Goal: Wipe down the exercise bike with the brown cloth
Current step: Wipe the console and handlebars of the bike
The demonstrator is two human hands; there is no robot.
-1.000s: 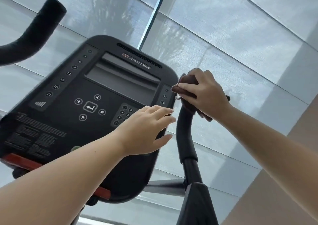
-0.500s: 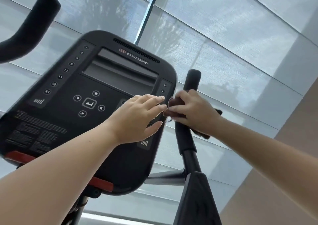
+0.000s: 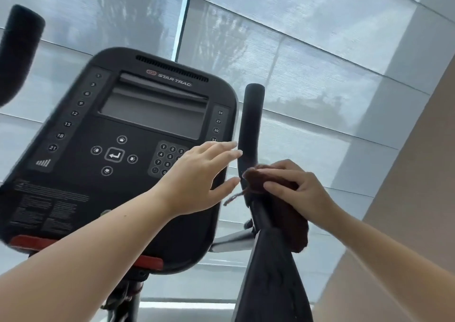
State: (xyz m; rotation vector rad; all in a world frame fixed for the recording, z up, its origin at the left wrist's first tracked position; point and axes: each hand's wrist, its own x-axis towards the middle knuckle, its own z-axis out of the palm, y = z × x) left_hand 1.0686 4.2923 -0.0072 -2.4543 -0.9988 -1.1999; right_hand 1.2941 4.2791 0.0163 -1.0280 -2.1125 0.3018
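Observation:
The exercise bike's black console (image 3: 118,164) fills the left and middle of the head view. Its right handlebar (image 3: 251,124) rises just right of the console. My right hand (image 3: 295,188) grips the brown cloth (image 3: 293,225) wrapped round the lower part of that handlebar, with cloth hanging below the hand and a loose thread on its left. My left hand (image 3: 199,178) hovers with straight fingers over the console's lower right corner, fingertips close to the handlebar, holding nothing.
The left handlebar (image 3: 19,50) curves up at the far left. Shaded windows (image 3: 307,63) stand behind the bike. A beige wall (image 3: 413,198) runs along the right. The bike's dark frame (image 3: 270,284) drops below the right handlebar.
My right hand has slid the cloth down the right handlebar from its top to its lower part, baring the upper grip. My left hand stays hovering by the console.

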